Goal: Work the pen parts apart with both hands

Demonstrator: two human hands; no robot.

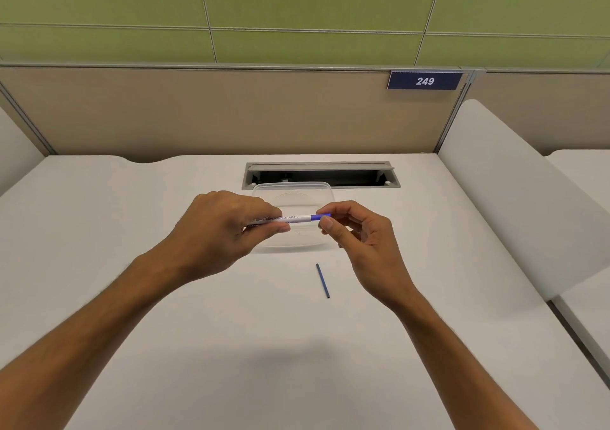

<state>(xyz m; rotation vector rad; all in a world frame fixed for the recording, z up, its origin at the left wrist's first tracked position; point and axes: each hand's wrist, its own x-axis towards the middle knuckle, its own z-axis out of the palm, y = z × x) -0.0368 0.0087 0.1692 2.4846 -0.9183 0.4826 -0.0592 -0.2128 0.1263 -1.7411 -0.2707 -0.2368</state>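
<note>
The left hand (pixel 224 228) gripped a white pen (pixel 290 220) above a clear container (pixel 293 188); the right hand (pixel 359 231) pinched its blue end. A blue stick (pixel 322 280) lay nearer on the desk (pixel 132 231).

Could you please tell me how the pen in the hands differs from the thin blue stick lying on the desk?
The pen is held above the desk by the left hand and right hand; the blue stick lies free. The pen is thicker, white with print; the stick is thinner, plain dark blue. Both are slim and straight.
</note>
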